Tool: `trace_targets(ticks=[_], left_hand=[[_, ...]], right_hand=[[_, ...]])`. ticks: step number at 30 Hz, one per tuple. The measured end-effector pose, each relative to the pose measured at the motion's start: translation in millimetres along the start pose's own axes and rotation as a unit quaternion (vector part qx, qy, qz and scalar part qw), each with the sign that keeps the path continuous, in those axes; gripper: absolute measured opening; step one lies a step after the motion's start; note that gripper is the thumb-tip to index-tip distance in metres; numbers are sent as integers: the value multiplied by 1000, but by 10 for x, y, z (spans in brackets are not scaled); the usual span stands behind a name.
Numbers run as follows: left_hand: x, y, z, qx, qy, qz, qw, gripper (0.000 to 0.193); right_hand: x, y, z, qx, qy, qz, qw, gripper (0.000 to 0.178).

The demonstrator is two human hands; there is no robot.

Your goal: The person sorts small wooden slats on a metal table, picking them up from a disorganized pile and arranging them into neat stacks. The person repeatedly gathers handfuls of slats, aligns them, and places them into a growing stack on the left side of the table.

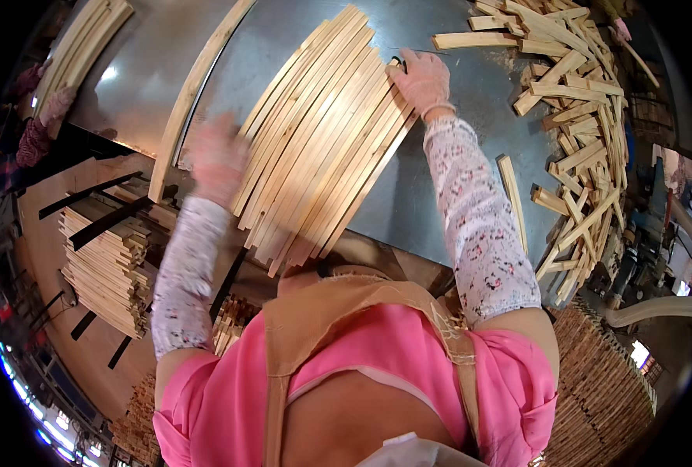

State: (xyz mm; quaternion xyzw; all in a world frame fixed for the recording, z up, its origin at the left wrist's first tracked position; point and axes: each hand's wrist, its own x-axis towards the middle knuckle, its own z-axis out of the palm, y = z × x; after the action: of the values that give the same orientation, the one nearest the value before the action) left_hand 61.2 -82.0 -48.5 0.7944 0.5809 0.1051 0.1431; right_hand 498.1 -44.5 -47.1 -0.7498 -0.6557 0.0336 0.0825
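A row of pale wooden strips [322,132] lies side by side on the metal tabletop in front of me, with uneven ends. At the far right ends of the strips, my right hand [424,82], in a thin pink glove, has its fingers bent together. Something small and dark shows by its fingertips, too small to name. My left hand [217,159], gloved alike, is beside the left edge of the row. Motion smears its fingers. Patterned sleeve covers run up both forearms.
A long wooden bar [194,101] crosses the metal table [143,70] at left. Loose wood pieces [583,148] heap along the right side. Stacked strips [104,268] stand low at left on dark supports. Another person's gloved hand [58,105] touches boards at far left.
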Motion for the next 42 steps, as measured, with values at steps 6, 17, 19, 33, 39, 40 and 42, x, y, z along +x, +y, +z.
trace_targets(ticks=[6,17,19,33,39,40,42], left_hand=[[-887,1064,812,54,103,149,982,65],[163,38,-236,-61,171,41,983,54],[689,-583,-661,-81,-7,-133,988,60],[729,-567,691,71,43,181,980,70],[617,67,429,-306,-175,-70,933,84],[625,49,429,-347,-184,-97,914,83],[684,103,293,-385,-202,-80,897,81]], right_hand=[[161,-245,-392,189,-31,-5,982,38],[-1396,181,-125,497,-89,396,767,60],[-1720,60,21,494,-180,464,713,64],[-1367,-795,86,271,-232,256,899,81],[-1596,-903,197,446,-130,335,820,76],[-1608,-976,207,521,-100,340,777,75],[-1601,-1029,285,526,-43,338,779,75]])
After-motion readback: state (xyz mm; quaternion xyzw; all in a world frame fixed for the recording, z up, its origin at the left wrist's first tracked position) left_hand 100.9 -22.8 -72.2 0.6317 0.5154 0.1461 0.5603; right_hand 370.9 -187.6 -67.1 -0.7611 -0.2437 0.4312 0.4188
